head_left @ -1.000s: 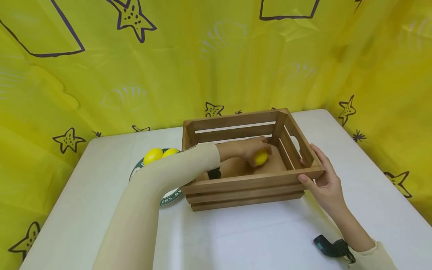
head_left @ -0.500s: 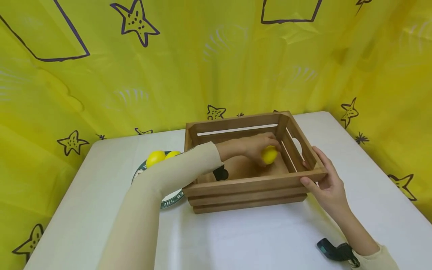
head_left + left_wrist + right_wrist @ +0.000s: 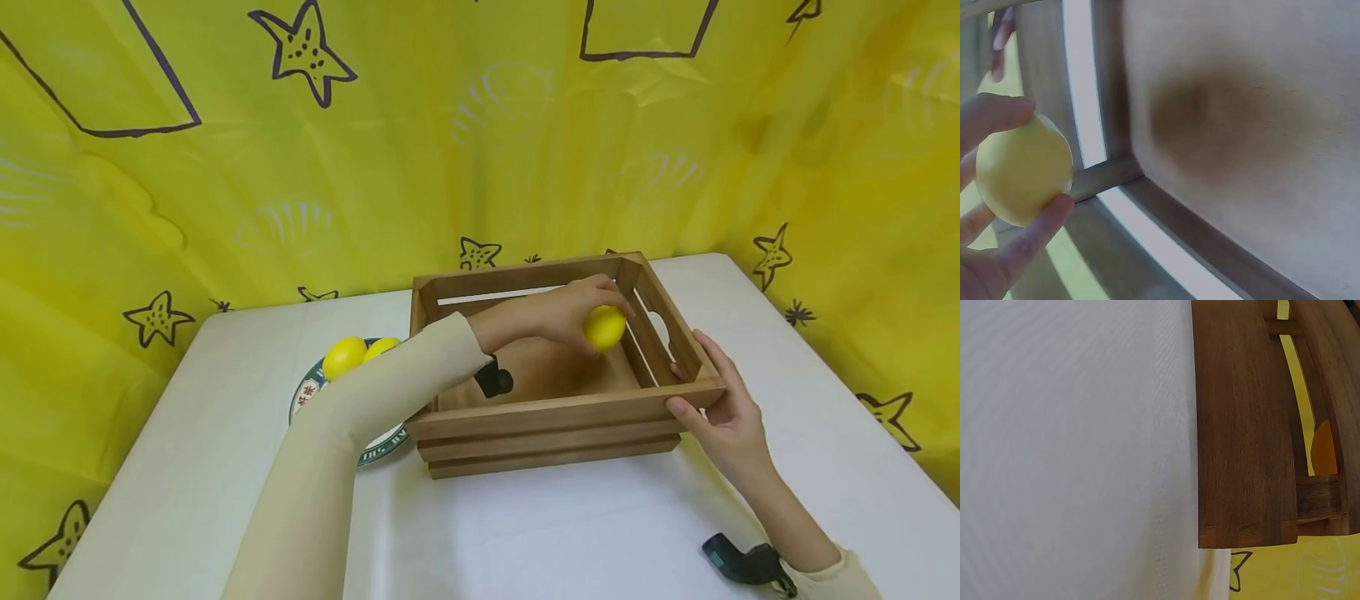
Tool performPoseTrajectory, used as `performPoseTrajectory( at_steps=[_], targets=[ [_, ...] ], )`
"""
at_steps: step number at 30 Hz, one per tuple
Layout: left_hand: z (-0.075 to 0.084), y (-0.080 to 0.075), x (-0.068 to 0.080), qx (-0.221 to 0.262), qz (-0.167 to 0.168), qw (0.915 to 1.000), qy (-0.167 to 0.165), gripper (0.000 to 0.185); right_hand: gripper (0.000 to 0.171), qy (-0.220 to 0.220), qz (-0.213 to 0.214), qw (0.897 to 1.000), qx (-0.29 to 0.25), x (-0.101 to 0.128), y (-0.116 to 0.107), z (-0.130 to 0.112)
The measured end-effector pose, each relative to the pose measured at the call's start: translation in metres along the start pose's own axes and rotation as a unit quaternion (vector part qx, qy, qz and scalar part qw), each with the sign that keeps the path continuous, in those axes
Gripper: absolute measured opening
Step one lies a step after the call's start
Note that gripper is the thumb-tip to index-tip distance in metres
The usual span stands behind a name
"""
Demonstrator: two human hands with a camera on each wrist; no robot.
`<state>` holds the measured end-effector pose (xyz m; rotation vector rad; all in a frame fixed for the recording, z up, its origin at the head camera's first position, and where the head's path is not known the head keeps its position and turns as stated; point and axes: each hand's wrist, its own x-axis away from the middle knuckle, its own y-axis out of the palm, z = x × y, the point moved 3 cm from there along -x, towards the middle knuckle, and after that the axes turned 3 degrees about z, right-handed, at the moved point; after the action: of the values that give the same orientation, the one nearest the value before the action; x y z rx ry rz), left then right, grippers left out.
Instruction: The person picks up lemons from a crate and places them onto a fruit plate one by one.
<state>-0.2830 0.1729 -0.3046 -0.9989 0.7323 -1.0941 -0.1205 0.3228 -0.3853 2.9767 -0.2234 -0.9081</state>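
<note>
Inside the slatted wooden crate, my left hand grips a yellow lemon near the right end. The left wrist view has the thumb and fingers around the lemon, above the crate's brown floor, which bears a soft shadow. My right hand holds the crate's front right corner, thumb against the front rim and other fingers at the right end. The right wrist view has the crate's wooden slats but not the hand itself.
Left of the crate is a round plate with a dark green patterned rim. Two yellow lemons show on it, partly behind my left sleeve. A yellow patterned curtain hangs behind the white table.
My left hand has shifted right inside the crate and risen with the lemon off the crate floor. The right hand keeps its grip on the corner.
</note>
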Motion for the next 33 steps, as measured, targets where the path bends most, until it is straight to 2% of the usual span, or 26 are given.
performPoseTrajectory(
  at_steps=[3, 9, 18, 22, 26, 31, 33],
  targets=[
    [0.000, -0.005, 0.005, 0.009, 0.012, 0.9999, -0.005, 0.058, 0.073, -0.001, -0.007, 1.000, -0.012, 0.001, 0.003, 0.002],
    [0.000, -0.016, 0.015, 0.029, 0.035, 0.9989, -0.015, 0.062, 0.074, 0.011, -0.006, 1.000, 0.001, 0.002, 0.008, 0.006],
    [0.004, -0.041, 0.028, 0.068, 0.090, 0.9926, -0.044, 0.063, 0.072, -0.009, -0.013, 1.000, -0.016, 0.000, 0.011, 0.006],
    [0.010, -0.053, 0.031, 0.078, 0.108, 0.9900, -0.046, 0.061, 0.072, -0.006, -0.006, 1.000, -0.019, -0.002, 0.010, 0.004],
    [0.018, -0.067, 0.034, 0.081, 0.132, 0.9874, -0.035, 0.059, 0.074, 0.002, 0.003, 1.000, -0.010, -0.003, 0.007, 0.002],
    [0.027, -0.084, 0.037, 0.055, 0.164, 0.9848, 0.003, 0.060, 0.073, 0.005, 0.009, 1.000, -0.007, -0.002, 0.003, 0.001],
    [0.030, -0.088, 0.040, 0.058, 0.169, 0.9840, 0.001, 0.061, 0.072, 0.004, 0.010, 1.000, -0.010, -0.002, 0.002, 0.001]
  ],
)
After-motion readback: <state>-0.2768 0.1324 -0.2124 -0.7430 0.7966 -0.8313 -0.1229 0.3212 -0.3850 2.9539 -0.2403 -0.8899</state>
